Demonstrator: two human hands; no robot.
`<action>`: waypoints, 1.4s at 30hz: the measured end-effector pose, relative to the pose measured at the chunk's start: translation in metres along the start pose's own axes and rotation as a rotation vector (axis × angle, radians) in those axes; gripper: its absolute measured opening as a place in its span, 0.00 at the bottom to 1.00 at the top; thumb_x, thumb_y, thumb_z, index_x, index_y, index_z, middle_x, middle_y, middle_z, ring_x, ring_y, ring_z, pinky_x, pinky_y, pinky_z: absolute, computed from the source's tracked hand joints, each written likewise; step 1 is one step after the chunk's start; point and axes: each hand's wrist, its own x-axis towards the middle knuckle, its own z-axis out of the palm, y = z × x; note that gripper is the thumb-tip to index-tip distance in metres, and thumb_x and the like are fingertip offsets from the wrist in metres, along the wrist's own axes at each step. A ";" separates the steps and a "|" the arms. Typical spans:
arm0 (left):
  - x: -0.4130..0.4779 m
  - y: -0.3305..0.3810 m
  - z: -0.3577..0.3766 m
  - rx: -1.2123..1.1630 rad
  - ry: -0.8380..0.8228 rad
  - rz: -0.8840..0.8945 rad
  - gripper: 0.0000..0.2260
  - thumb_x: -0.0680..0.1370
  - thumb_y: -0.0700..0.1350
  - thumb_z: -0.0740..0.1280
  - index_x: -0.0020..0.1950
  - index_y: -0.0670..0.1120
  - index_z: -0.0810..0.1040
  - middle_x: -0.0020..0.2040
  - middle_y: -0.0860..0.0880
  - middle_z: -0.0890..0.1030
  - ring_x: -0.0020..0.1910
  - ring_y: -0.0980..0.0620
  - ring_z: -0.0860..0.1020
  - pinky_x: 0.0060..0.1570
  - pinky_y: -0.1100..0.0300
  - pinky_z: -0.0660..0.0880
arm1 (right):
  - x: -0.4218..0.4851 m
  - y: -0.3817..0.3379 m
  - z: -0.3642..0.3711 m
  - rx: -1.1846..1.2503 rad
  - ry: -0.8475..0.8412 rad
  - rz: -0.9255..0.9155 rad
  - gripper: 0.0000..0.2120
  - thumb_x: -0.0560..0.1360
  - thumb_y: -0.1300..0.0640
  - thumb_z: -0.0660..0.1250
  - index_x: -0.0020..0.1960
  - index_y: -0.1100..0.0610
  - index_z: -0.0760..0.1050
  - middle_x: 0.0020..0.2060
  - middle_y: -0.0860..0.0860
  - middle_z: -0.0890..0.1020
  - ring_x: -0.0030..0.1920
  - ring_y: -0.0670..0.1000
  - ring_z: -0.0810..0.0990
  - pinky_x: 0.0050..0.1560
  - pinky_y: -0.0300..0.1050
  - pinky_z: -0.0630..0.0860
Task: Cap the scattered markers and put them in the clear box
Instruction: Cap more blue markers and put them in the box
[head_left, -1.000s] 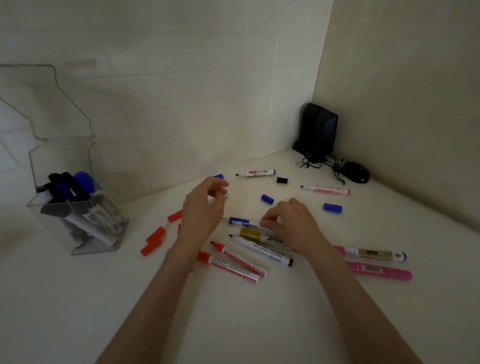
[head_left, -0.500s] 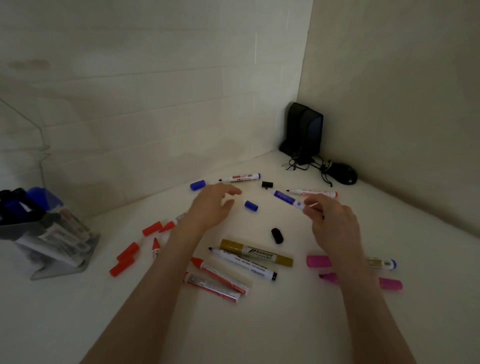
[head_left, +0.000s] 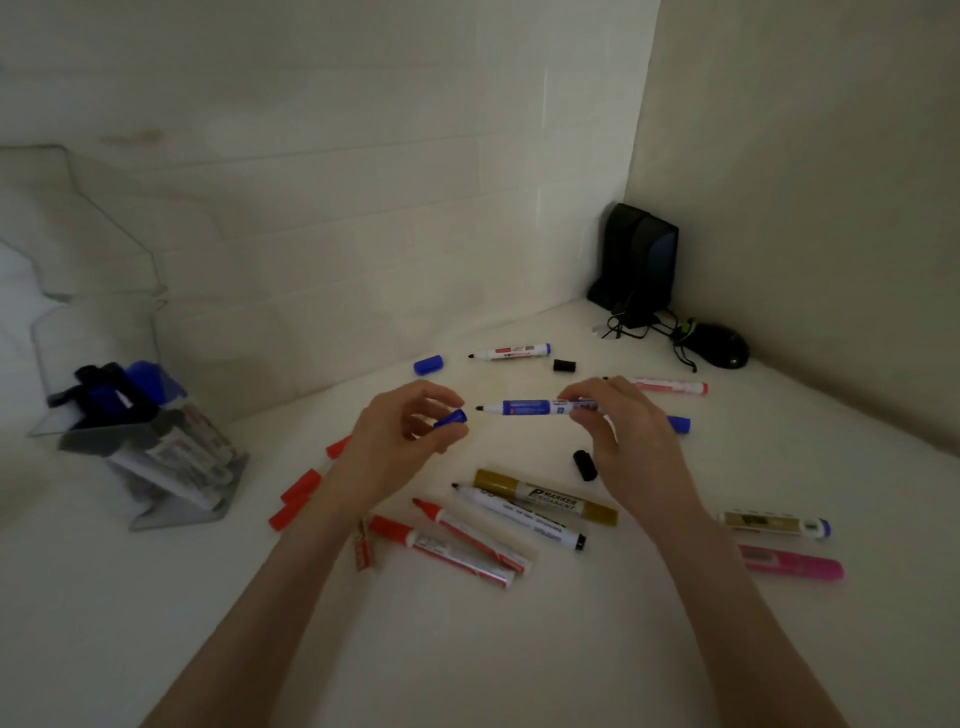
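Mid-task: left hand pinches cap, right hand grips marker — tip bare. Few sit in box, frame left; approx. nine lie scattered.

1. I'm looking at a pale surface that runs back into a wall corner.
2. The clear box stands at its left, with markers inside.
3. In the middle lie a gold marker, a black marker alongside it, and two uncapped red markers.
4. Loose red caps, blue caps and black caps are scattered about.
5. Farther back lie two uncapped white markers.
6. A pink marker lies at the right.
7. A speaker and a mouse sit in the corner.
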 end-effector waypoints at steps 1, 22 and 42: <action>-0.010 -0.001 -0.008 -0.045 0.028 -0.043 0.10 0.74 0.44 0.77 0.54 0.51 0.82 0.47 0.52 0.86 0.40 0.56 0.85 0.43 0.67 0.79 | -0.001 -0.007 0.003 0.028 0.003 -0.035 0.09 0.80 0.59 0.63 0.57 0.51 0.79 0.49 0.46 0.76 0.48 0.45 0.75 0.48 0.32 0.70; -0.045 -0.022 -0.016 -0.079 0.154 -0.033 0.11 0.74 0.44 0.77 0.51 0.58 0.83 0.48 0.62 0.84 0.45 0.66 0.81 0.46 0.73 0.75 | -0.010 -0.024 0.025 0.028 -0.051 -0.214 0.11 0.80 0.56 0.62 0.58 0.52 0.79 0.49 0.48 0.78 0.47 0.49 0.76 0.49 0.49 0.78; -0.045 0.005 -0.010 -0.866 0.091 -0.131 0.35 0.77 0.67 0.47 0.69 0.48 0.78 0.63 0.48 0.84 0.64 0.48 0.81 0.61 0.56 0.79 | -0.023 -0.059 0.033 0.286 -0.243 -0.242 0.10 0.79 0.59 0.67 0.59 0.51 0.82 0.44 0.46 0.76 0.43 0.42 0.75 0.42 0.29 0.69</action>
